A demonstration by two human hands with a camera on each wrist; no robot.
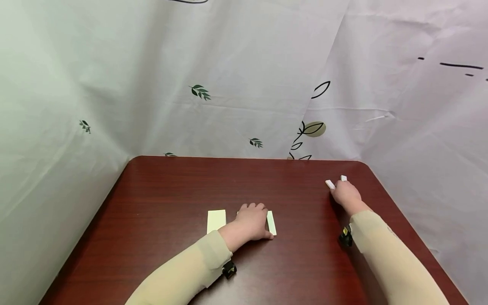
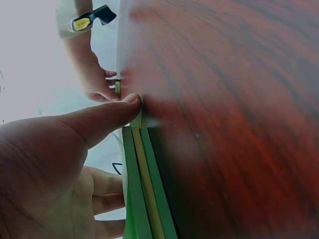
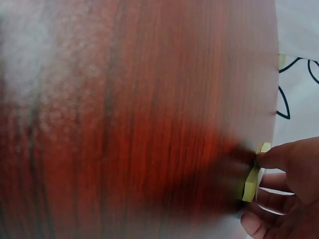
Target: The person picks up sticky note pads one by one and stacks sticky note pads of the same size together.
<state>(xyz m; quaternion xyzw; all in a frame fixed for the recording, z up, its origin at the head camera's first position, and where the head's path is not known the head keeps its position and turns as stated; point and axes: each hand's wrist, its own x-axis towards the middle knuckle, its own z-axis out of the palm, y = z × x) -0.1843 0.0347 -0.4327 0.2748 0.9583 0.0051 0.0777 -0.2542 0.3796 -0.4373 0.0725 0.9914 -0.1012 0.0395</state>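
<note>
My left hand (image 1: pixel 251 222) rests low over the middle of the table, fingers spread forward. Its thumb touches the near end of a narrow pale strip (image 1: pixel 271 223). To the left of that hand lies a flat pale-yellow rectangular piece (image 1: pixel 216 220), its near end partly hidden by the wrist. In the left wrist view, greenish and yellow layered edges (image 2: pixel 144 184) run beneath the palm. At the far right, my right hand (image 1: pixel 346 195) pinches a small pale block (image 3: pixel 251 181) on the table. Two white ends show past this hand, a left one (image 1: pixel 330 184) and a farther one (image 1: pixel 344 178).
The dark red wood-grain table (image 1: pixel 171 182) has rounded far corners. A white curtain (image 1: pixel 244 76) with leaf prints hangs close behind and along both sides. A black wrist camera sits on each sleeve, the left one (image 1: pixel 229 269) and the right one (image 1: pixel 345 236).
</note>
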